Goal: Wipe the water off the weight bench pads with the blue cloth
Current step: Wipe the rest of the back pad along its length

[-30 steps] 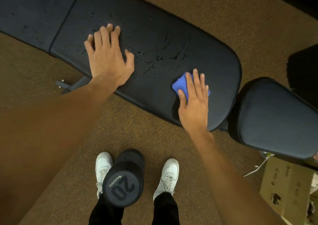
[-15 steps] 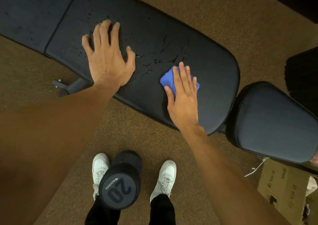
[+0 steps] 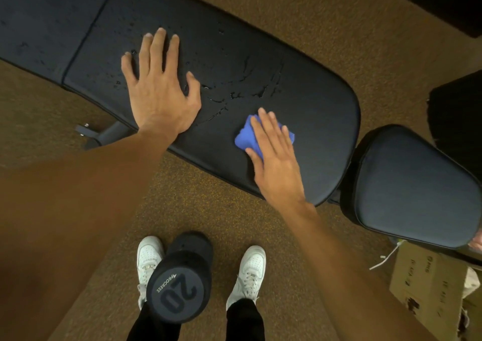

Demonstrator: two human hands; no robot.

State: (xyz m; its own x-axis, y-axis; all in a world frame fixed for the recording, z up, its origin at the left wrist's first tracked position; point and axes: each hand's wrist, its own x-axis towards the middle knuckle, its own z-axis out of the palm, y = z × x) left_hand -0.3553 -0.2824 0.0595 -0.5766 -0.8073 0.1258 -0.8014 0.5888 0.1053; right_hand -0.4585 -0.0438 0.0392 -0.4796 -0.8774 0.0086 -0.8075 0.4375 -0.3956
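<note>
The long black back pad (image 3: 313,100) of the weight bench runs across the view, with water drops and streaks (image 3: 242,90) near its middle. My left hand (image 3: 159,90) lies flat on the pad, fingers straight and spread. A folded blue cloth (image 3: 245,138) lies on the pad's near right part. My right hand (image 3: 273,155) presses on the cloth with straight fingers and covers most of it. The separate seat pad (image 3: 417,186) sits to the right and looks dry.
A black 20 dumbbell (image 3: 180,286) stands on the brown carpet between my white shoes (image 3: 250,272). A cardboard box (image 3: 433,288) sits at the lower right. The bench's metal leg (image 3: 104,134) sticks out under the pad at the left.
My right hand slid the blue cloth leftward and up the pad toward the water, then back down slightly toward the near edge. My left hand stays flat in place.
</note>
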